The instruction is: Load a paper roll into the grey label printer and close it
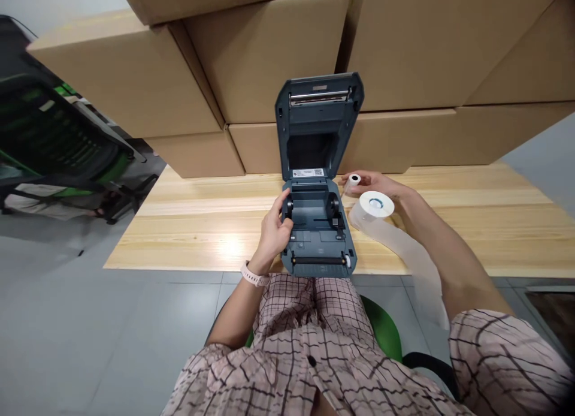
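Note:
A grey label printer (318, 236) sits on the wooden table (202, 224) with its lid (317, 125) raised. My left hand (275, 227) grips the printer's left side, thumb by the left roll holder. My right hand (372, 181) rests on the table right of the printer and pinches a small white roll core (354, 180). Just in front of that hand lies a white label roll (375, 204), with a long strip of paper (413, 254) trailing off the table edge toward my lap.
Large cardboard boxes (269, 56) are stacked along the back of the table, close behind the printer. A black and green chair (58, 140) stands at the left on the grey floor. I sit on a green seat (381, 329).

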`<move>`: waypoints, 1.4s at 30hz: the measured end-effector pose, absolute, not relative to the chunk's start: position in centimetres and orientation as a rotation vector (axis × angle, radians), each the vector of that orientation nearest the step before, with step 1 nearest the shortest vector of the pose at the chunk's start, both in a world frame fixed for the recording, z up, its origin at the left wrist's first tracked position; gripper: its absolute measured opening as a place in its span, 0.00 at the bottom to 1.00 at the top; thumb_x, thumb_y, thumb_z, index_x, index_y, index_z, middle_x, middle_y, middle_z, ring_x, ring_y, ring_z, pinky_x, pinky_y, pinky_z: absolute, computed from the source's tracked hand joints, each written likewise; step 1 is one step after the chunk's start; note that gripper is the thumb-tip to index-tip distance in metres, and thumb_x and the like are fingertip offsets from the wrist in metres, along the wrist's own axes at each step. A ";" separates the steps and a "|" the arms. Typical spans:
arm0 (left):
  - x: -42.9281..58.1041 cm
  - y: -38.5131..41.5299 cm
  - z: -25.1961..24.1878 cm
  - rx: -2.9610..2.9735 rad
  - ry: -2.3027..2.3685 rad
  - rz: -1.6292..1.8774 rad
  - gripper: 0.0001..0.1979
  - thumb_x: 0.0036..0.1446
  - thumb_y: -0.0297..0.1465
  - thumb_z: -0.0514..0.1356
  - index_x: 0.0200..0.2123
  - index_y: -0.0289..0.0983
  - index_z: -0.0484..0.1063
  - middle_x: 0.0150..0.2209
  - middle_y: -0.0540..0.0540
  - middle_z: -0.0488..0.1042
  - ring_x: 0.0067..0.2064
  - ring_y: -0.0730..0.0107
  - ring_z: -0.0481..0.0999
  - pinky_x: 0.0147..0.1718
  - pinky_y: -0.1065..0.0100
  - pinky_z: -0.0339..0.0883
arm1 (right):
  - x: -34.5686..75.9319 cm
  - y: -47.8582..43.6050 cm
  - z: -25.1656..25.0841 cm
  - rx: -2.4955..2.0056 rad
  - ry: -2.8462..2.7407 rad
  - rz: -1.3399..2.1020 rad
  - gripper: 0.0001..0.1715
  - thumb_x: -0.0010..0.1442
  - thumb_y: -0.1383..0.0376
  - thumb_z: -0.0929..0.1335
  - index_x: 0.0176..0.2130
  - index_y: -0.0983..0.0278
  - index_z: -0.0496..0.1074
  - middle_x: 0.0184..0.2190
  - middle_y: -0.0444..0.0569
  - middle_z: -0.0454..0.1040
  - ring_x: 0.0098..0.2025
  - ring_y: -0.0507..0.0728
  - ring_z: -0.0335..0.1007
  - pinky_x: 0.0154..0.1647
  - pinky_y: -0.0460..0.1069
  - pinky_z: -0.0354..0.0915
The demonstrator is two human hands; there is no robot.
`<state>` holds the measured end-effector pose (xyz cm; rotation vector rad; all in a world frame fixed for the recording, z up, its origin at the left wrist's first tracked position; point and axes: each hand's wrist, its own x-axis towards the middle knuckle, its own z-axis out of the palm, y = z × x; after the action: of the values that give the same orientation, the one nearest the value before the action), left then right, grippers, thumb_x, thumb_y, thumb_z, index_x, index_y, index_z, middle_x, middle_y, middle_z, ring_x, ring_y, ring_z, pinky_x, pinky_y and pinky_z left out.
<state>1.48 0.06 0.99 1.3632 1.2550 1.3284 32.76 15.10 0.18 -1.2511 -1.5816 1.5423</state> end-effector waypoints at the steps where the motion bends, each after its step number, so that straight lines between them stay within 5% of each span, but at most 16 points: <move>1: 1.5 0.0 1.1 1.347 1.255 1.318 0.41 0.50 0.19 0.57 0.69 0.46 0.69 0.67 0.43 0.75 0.68 0.51 0.75 0.67 0.44 0.69 | 32.5 15.4 0.6 -1.239 -1.594 1.564 0.36 0.41 0.54 0.85 0.48 0.63 0.80 0.49 0.57 0.84 0.45 0.62 0.81 0.52 0.60 0.77; 8: 1.9 -0.1 1.4 1.285 1.267 1.337 0.41 0.49 0.18 0.57 0.67 0.46 0.71 0.64 0.44 0.78 0.64 0.54 0.78 0.64 0.47 0.73 | 34.9 11.6 6.8 -0.801 -1.441 1.338 0.35 0.56 0.36 0.74 0.54 0.51 0.76 0.48 0.44 0.86 0.44 0.56 0.82 0.42 0.50 0.73; 11: 2.0 -0.2 1.6 1.278 1.285 1.325 0.41 0.49 0.18 0.57 0.67 0.44 0.71 0.63 0.43 0.79 0.64 0.53 0.78 0.63 0.47 0.73 | 33.3 7.6 9.6 -0.296 -1.680 1.614 0.37 0.55 0.34 0.74 0.53 0.52 0.77 0.31 0.42 0.85 0.27 0.53 0.78 0.29 0.46 0.69; 13: 2.0 -0.1 1.7 1.285 1.275 1.341 0.40 0.48 0.19 0.57 0.67 0.43 0.71 0.64 0.42 0.78 0.64 0.53 0.78 0.64 0.47 0.72 | 30.5 5.9 11.0 -0.009 -2.019 1.877 0.38 0.58 0.37 0.74 0.56 0.59 0.77 0.30 0.47 0.84 0.26 0.54 0.77 0.27 0.47 0.69; 17: 1.9 0.1 1.2 1.313 1.255 1.367 0.39 0.50 0.20 0.59 0.66 0.43 0.71 0.65 0.44 0.78 0.64 0.53 0.77 0.64 0.47 0.72 | 24.7 5.2 11.9 -0.303 -2.623 1.630 0.37 0.71 0.45 0.68 0.68 0.64 0.68 0.42 0.53 0.84 0.37 0.56 0.78 0.36 0.48 0.69; 23: 1.7 0.3 0.1 1.305 1.249 1.366 0.39 0.52 0.20 0.58 0.68 0.47 0.70 0.66 0.45 0.77 0.64 0.53 0.77 0.63 0.48 0.73 | 21.7 5.2 9.6 -1.064 -2.817 0.738 0.28 0.71 0.52 0.65 0.64 0.60 0.69 0.48 0.55 0.83 0.48 0.65 0.79 0.47 0.55 0.68; 27: 1.6 0.3 -0.1 1.319 1.226 1.353 0.39 0.54 0.22 0.59 0.69 0.47 0.68 0.67 0.43 0.75 0.64 0.52 0.77 0.63 0.46 0.72 | 21.6 3.8 8.4 -1.044 -2.915 0.664 0.29 0.75 0.54 0.60 0.68 0.61 0.68 0.56 0.60 0.82 0.53 0.69 0.80 0.51 0.62 0.72; 31: 1.7 0.0 0.2 1.341 1.209 1.371 0.37 0.56 0.23 0.59 0.69 0.46 0.67 0.69 0.44 0.73 0.67 0.53 0.74 0.68 0.47 0.68 | 22.4 1.7 6.7 -0.890 -2.827 0.545 0.33 0.77 0.53 0.59 0.73 0.63 0.64 0.75 0.61 0.64 0.73 0.70 0.65 0.69 0.69 0.67; 35: 1.8 -0.1 0.5 1.328 1.213 1.360 0.37 0.56 0.22 0.58 0.69 0.45 0.67 0.69 0.43 0.73 0.68 0.54 0.74 0.68 0.47 0.67 | 23.3 -0.6 5.6 -0.780 -2.794 0.439 0.31 0.79 0.57 0.58 0.73 0.64 0.66 0.76 0.57 0.61 0.79 0.65 0.55 0.79 0.68 0.55; 39: 2.0 -0.1 0.7 1.324 1.209 1.372 0.36 0.55 0.22 0.57 0.68 0.43 0.67 0.70 0.43 0.72 0.69 0.55 0.73 0.70 0.48 0.66 | 24.3 -2.1 6.2 -0.767 -2.788 0.517 0.30 0.80 0.56 0.58 0.74 0.59 0.64 0.76 0.53 0.62 0.78 0.63 0.58 0.78 0.66 0.60; 42: 2.0 -0.1 0.8 1.321 1.201 1.373 0.36 0.55 0.23 0.57 0.68 0.43 0.68 0.70 0.42 0.71 0.68 0.55 0.74 0.70 0.47 0.66 | 25.1 -2.7 6.7 -0.711 -2.849 0.577 0.48 0.71 0.43 0.69 0.78 0.58 0.55 0.80 0.56 0.51 0.80 0.68 0.51 0.78 0.67 0.59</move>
<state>2.02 -0.12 0.83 1.3212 1.2014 1.3735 25.13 -2.69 6.74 -0.7115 -2.8488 0.5772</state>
